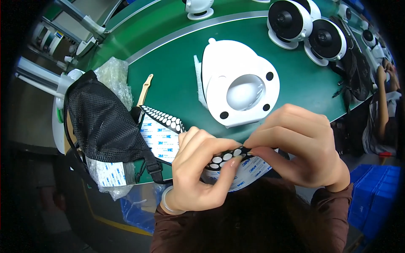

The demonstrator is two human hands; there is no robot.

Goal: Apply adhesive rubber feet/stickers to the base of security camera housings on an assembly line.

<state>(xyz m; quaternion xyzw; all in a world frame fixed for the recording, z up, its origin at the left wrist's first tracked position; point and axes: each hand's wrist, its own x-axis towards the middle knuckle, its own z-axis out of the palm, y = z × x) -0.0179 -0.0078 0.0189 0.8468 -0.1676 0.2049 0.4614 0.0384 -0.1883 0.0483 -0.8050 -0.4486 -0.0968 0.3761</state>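
Note:
My left hand [196, 170] and my right hand [301, 147] both pinch a bent sheet of round sticky pads [251, 172] close to me. The sheet has a black face with rows of white round gaps, and a white backing with blue print. Both hands' fingertips meet at its upper edge; whether a loose pad sits between the right fingers is hidden. Just beyond lies a white rounded device [232, 57] with its ring-shaped base turned up. Three black round pads sit on that base, along with one plain white round spot.
Left stands a black mesh bag [105, 122] against bubble wrap [118, 78]. A second pad sheet [158, 137] and a wooden-handled tool [145, 89] lie beside it. White camera-like devices [289, 19] stand at the far right. Blue crates [375, 194] and another person's arm [382, 101] are at right.

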